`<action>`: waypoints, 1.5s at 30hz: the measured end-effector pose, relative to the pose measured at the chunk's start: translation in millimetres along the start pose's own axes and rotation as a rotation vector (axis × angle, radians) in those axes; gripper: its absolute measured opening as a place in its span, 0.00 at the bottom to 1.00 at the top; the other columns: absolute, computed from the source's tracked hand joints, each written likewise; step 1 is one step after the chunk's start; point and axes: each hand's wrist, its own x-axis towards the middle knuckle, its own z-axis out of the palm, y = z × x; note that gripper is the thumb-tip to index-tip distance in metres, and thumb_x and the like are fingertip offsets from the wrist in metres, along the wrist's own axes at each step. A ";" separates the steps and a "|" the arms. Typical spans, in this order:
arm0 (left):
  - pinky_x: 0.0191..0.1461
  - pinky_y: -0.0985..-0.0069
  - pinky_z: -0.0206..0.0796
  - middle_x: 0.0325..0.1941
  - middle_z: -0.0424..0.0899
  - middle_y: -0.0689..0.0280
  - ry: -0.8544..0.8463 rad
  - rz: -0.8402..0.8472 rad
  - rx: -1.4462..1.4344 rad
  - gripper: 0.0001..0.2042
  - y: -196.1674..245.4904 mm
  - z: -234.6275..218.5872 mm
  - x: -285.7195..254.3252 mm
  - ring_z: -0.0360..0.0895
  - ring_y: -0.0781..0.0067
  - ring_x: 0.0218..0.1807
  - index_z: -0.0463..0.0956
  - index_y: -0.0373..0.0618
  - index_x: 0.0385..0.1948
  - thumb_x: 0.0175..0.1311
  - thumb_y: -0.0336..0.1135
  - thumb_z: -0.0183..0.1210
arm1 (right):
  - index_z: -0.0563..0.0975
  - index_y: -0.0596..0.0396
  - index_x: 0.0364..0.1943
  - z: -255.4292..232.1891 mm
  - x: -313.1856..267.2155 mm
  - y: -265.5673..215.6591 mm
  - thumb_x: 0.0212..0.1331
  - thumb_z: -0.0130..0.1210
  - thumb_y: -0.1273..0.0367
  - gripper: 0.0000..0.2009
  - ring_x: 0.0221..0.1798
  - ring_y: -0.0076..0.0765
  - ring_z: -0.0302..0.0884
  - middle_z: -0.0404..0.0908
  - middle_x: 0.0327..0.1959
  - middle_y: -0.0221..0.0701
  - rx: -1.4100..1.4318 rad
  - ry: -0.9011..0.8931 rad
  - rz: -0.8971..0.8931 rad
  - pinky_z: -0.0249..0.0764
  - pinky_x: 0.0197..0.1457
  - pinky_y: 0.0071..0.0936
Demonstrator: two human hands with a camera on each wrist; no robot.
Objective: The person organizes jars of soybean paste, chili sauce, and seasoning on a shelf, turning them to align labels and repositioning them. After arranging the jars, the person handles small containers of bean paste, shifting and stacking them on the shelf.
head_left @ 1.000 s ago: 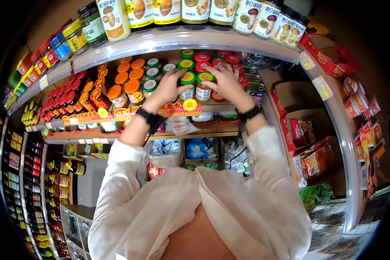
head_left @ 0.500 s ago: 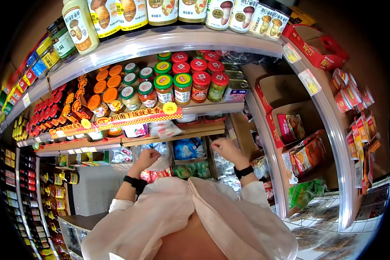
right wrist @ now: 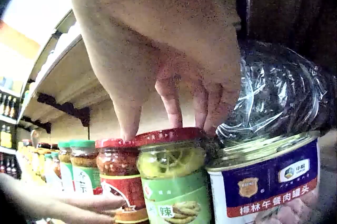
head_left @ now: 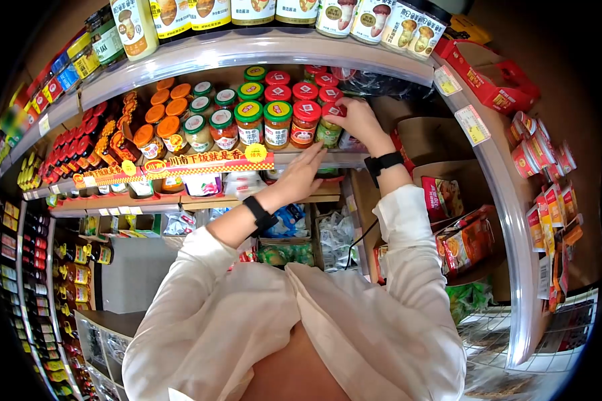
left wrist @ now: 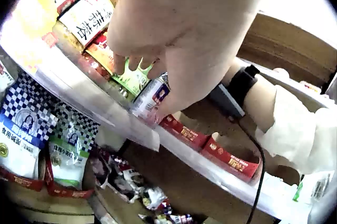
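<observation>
Fingers and thumb of the right hand (head_left: 358, 123) (right wrist: 163, 60) grip the red lid of a green-labelled jar (head_left: 328, 134) (right wrist: 176, 195) at the right end of the front row. The left hand (head_left: 298, 178) (left wrist: 179, 39) is held low at the shelf edge with extended fingers, its tips near the front of that jar; contact is unclear. A red-lidded jar with a red label (head_left: 302, 136) (right wrist: 124, 182) stands directly left, followed by jars with yellow-and-green lids (head_left: 277, 112). To the right is a blue-labelled tin (right wrist: 268, 184) (left wrist: 154, 96).
Bottles (head_left: 249, 10) line the shelf above, whose clear front edge (head_left: 247, 57) overhangs the jars. Orange-lidded jars (head_left: 173, 136) stand left, behind a red-yellow promotional strip (head_left: 197, 164). Black plastic wrap (right wrist: 284, 89) lies behind the tin. Red cartons (head_left: 498, 80) and bagged goods (head_left: 287, 220) sit around.
Both hands have risen from below the shelf to the right end of the jar row. The right hand has taken hold of the green-labelled jar's lid. The front-row jars now stand more evenly aligned.
</observation>
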 end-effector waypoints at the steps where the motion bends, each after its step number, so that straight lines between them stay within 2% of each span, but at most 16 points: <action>1: 0.76 0.61 0.51 0.76 0.53 0.46 -0.048 0.021 0.073 0.37 -3.2 4.4 2.2 0.53 0.47 0.76 0.58 0.31 0.67 0.54 0.29 0.65 | 0.82 0.62 0.42 4.5 -1.1 -2.7 0.47 0.71 0.55 0.25 0.43 0.57 0.82 0.84 0.37 0.50 -0.041 0.011 0.025 0.78 0.49 0.44; 3: 0.78 0.60 0.46 0.79 0.47 0.47 -0.099 0.021 0.176 0.41 -4.6 16.7 11.5 0.46 0.50 0.80 0.55 0.31 0.69 0.52 0.30 0.66 | 0.83 0.61 0.42 6.1 1.8 -2.7 0.45 0.73 0.54 0.26 0.43 0.55 0.84 0.84 0.38 0.51 -0.082 0.017 0.052 0.79 0.49 0.41; 15: 0.78 0.57 0.46 0.81 0.45 0.56 -0.127 0.019 0.327 0.41 2.4 24.3 14.3 0.44 0.57 0.81 0.54 0.34 0.71 0.52 0.30 0.65 | 0.85 0.62 0.40 -1.4 1.4 -1.0 0.42 0.72 0.57 0.24 0.45 0.56 0.82 0.84 0.38 0.52 0.049 -0.068 0.071 0.77 0.54 0.41; 26: 0.78 0.56 0.46 0.80 0.47 0.56 -0.125 -0.013 0.355 0.39 -0.3 28.0 14.9 0.45 0.58 0.81 0.56 0.36 0.70 0.54 0.30 0.63 | 0.84 0.59 0.31 -3.8 2.6 -1.4 0.42 0.70 0.59 0.18 0.39 0.57 0.82 0.83 0.32 0.50 0.116 -0.032 0.004 0.78 0.47 0.44; 28: 0.78 0.56 0.46 0.80 0.48 0.55 -0.068 0.022 0.306 0.37 -2.3 30.0 10.9 0.46 0.57 0.80 0.57 0.36 0.70 0.55 0.30 0.61 | 0.85 0.59 0.35 -12.7 2.0 -8.4 0.43 0.69 0.57 0.20 0.42 0.55 0.83 0.83 0.35 0.51 0.166 -0.156 0.057 0.78 0.49 0.42; 31: 0.78 0.56 0.46 0.78 0.52 0.53 -0.059 -0.028 0.297 0.35 -4.6 27.9 -5.7 0.48 0.54 0.80 0.60 0.35 0.67 0.55 0.30 0.62 | 0.85 0.61 0.39 8.3 -0.4 -2.9 0.45 0.70 0.57 0.23 0.43 0.56 0.83 0.83 0.37 0.54 0.071 -0.073 0.013 0.78 0.51 0.41; 33: 0.70 0.60 0.60 0.72 0.65 0.50 -0.050 0.016 0.206 0.29 -6.5 30.2 -8.8 0.64 0.49 0.71 0.68 0.38 0.62 0.54 0.31 0.63 | 0.84 0.62 0.42 3.7 -2.4 6.2 0.46 0.70 0.55 0.24 0.43 0.57 0.83 0.83 0.38 0.56 0.058 -0.039 0.006 0.77 0.51 0.42; 34: 0.70 0.60 0.60 0.72 0.65 0.50 -0.053 -0.008 0.215 0.29 -9.7 26.2 -21.2 0.64 0.49 0.71 0.68 0.38 0.62 0.54 0.31 0.63 | 0.84 0.62 0.43 7.8 -3.7 6.4 0.47 0.70 0.55 0.25 0.43 0.57 0.83 0.83 0.37 0.55 0.018 -0.026 0.013 0.77 0.51 0.43; 36: 0.56 0.61 0.71 0.54 0.81 0.50 -0.204 -0.188 0.021 0.18 -10.7 20.3 -37.4 0.79 0.47 0.53 0.77 0.39 0.50 0.57 0.32 0.61 | 0.84 0.61 0.44 7.0 -5.7 3.2 0.48 0.69 0.56 0.24 0.44 0.56 0.83 0.83 0.40 0.53 0.014 -0.056 0.082 0.76 0.52 0.43; 37: 0.43 0.61 0.74 0.36 0.84 0.52 -0.160 -0.260 -0.081 0.11 -25.3 16.8 -68.5 0.82 0.47 0.39 0.80 0.39 0.42 0.59 0.33 0.59 | 0.84 0.59 0.46 22.3 -8.2 16.0 0.52 0.67 0.56 0.23 0.48 0.55 0.81 0.82 0.45 0.51 0.047 0.034 -0.016 0.76 0.54 0.42; 40: 0.36 0.61 0.70 0.29 0.81 0.50 0.037 -0.401 -0.196 0.07 -21.0 3.1 -112.6 0.80 0.47 0.33 0.80 0.40 0.34 0.57 0.32 0.60 | 0.82 0.57 0.50 26.4 -16.4 16.2 0.56 0.65 0.57 0.22 0.53 0.54 0.78 0.80 0.50 0.50 0.086 0.086 -0.023 0.74 0.57 0.42; 41: 0.36 0.61 0.71 0.28 0.81 0.49 0.068 -0.478 -0.255 0.07 -21.5 -3.7 -135.9 0.80 0.48 0.32 0.80 0.38 0.33 0.58 0.32 0.61 | 0.82 0.56 0.52 33.5 -21.3 20.3 0.58 0.63 0.56 0.22 0.55 0.55 0.76 0.80 0.51 0.48 0.028 0.191 -0.094 0.72 0.58 0.42; 42: 0.37 0.63 0.71 0.29 0.82 0.49 0.082 -0.577 -0.219 0.08 -40.0 3.6 -169.0 0.81 0.50 0.32 0.81 0.37 0.32 0.59 0.32 0.62 | 0.82 0.56 0.50 31.3 -31.8 3.7 0.58 0.63 0.59 0.19 0.55 0.55 0.75 0.80 0.50 0.46 -0.036 0.424 -0.136 0.71 0.58 0.42; 43: 0.37 0.63 0.72 0.28 0.82 0.50 0.193 -0.654 -0.184 0.08 -38.6 2.3 -196.6 0.81 0.50 0.31 0.81 0.36 0.30 0.59 0.33 0.62 | 0.82 0.56 0.48 25.3 -41.6 -10.1 0.58 0.63 0.62 0.16 0.53 0.54 0.76 0.80 0.48 0.44 0.056 0.489 -0.138 0.72 0.57 0.42; 44: 0.36 0.63 0.71 0.27 0.82 0.50 0.185 -0.763 -0.079 0.09 -35.2 -2.8 -219.2 0.81 0.49 0.30 0.81 0.36 0.30 0.59 0.34 0.62 | 0.82 0.57 0.45 21.7 -52.5 -20.4 0.58 0.64 0.66 0.14 0.51 0.53 0.77 0.81 0.46 0.43 0.150 0.552 -0.141 0.72 0.55 0.42; 45: 0.36 0.62 0.72 0.26 0.82 0.49 0.242 -0.837 -0.052 0.09 -47.9 7.0 -256.5 0.81 0.48 0.31 0.81 0.35 0.30 0.59 0.35 0.62 | 0.82 0.56 0.43 26.2 -70.7 -25.1 0.58 0.63 0.69 0.11 0.49 0.52 0.78 0.81 0.44 0.43 0.200 0.511 -0.121 0.72 0.54 0.43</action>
